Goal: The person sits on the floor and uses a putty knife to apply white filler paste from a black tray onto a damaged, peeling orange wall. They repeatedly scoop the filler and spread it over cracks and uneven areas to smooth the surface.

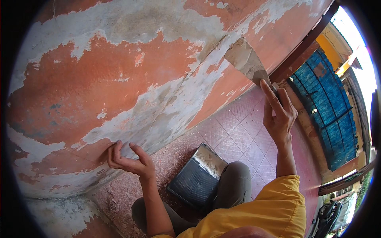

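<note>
My right hand (pixel 279 113) grips the handle of a trowel (pixel 246 59), with the index finger laid along it toward the blade. Grey plaster smears the blade, which lies at the wall on the upper right; I cannot tell whether it touches. The wall (pixel 119 87) has peeling orange-red paint and broad grey-white bare patches, with a long crack running diagonally. Lower down on the left, my left hand (pixel 133 160) holds nothing; its fingers are bent with the thumb apart, close to the wall. Whether the fingertips rest on the surface is unclear.
Between my knees and the wall sits a black ribbed tray (pixel 190 178) with whitish material at one end. Paint flakes and dust (pixel 119 202) litter the floor along the wall. Pinkish tiles (pixel 246 139) extend to the right, toward a blue covered gate or panel (pixel 325 107).
</note>
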A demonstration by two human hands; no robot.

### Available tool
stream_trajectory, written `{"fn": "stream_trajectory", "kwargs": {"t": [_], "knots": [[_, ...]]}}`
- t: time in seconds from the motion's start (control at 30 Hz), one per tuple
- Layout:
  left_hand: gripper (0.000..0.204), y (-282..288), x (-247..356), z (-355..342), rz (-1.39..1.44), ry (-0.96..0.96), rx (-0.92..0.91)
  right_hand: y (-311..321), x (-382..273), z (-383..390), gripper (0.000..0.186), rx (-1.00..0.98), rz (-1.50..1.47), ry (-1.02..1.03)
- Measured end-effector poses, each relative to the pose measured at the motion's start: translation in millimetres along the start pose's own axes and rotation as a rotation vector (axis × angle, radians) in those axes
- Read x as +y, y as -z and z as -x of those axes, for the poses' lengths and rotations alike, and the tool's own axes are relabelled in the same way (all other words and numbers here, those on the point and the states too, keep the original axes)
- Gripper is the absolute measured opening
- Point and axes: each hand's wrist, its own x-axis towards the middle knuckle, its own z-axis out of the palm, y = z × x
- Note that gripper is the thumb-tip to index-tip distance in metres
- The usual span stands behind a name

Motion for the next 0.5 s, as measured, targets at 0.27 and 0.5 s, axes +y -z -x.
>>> {"fn": "stream_trajectory", "kwargs": {"t": [0.27,0.5], "knots": [[0.027,1,1,0,0.02,0.014,-0.022,0,-21,-15,0.056,-0.027,0.041,-0.042],[0.027,2,2,-1,0.016,0.005,-0.018,17,-24,-6,0.056,-0.052,0.064,-0.106]]}}
